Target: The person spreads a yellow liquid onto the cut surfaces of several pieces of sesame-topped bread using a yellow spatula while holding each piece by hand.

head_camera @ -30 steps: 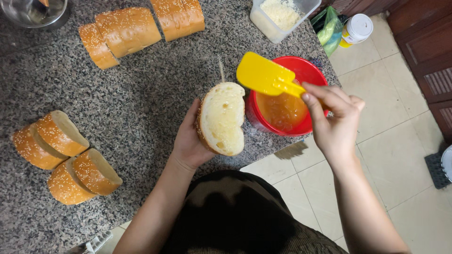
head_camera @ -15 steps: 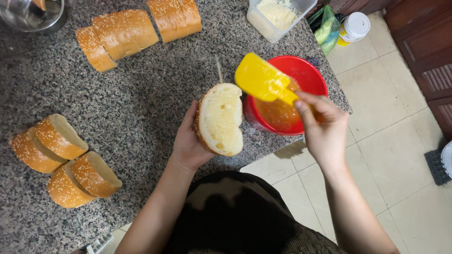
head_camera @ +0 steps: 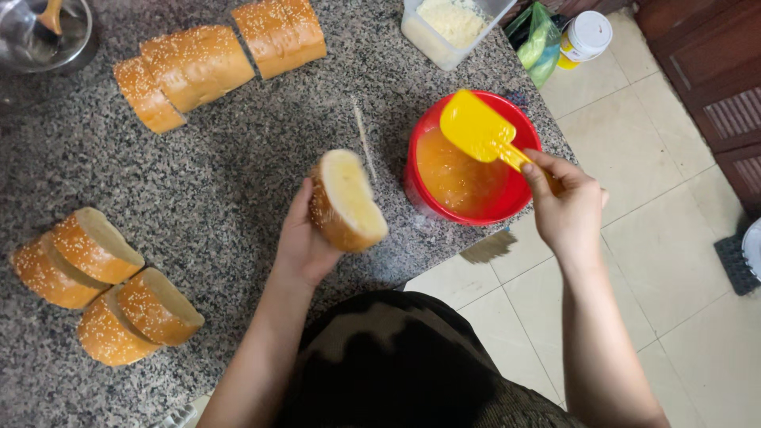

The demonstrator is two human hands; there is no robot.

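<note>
At frame centre, above the worktop [head_camera: 238,182]: left hand [head_camera: 305,242] cupped under a light, soft bread piece [head_camera: 346,200], gripping crust. Right hand [head_camera: 567,210] closed on yellow spatula [head_camera: 479,128] over red bowl [head_camera: 420,194], probably slippery.

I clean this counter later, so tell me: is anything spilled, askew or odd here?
No spill shows on the speckled granite counter. One oddity: the red plastic bowl of orange liquid sits right at the counter's edge. A thin wooden skewer lies loose beside it.
</note>
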